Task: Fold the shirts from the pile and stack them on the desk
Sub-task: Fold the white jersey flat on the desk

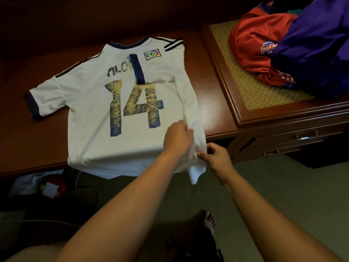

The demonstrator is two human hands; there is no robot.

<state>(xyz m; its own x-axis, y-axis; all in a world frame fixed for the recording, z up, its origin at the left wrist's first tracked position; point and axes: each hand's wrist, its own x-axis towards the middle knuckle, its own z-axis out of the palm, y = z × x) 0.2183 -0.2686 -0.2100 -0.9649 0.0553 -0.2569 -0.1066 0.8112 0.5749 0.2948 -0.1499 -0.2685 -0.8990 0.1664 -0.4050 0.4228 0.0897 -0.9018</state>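
A white jersey with a blue and gold number 14 lies back-up on the dark wooden desk. Its right sleeve is folded in over the back, and its hem hangs over the desk's front edge. My left hand grips the jersey's right side near the hem. My right hand pinches the lower right corner of the hem just off the desk edge. The pile of shirts sits at the upper right: a red shirt under a purple one.
The pile rests on a raised side table with a woven inset top and drawers below. Under the desk on the left lie a white cloth, cables and a red object. My bare foot stands on green carpet.
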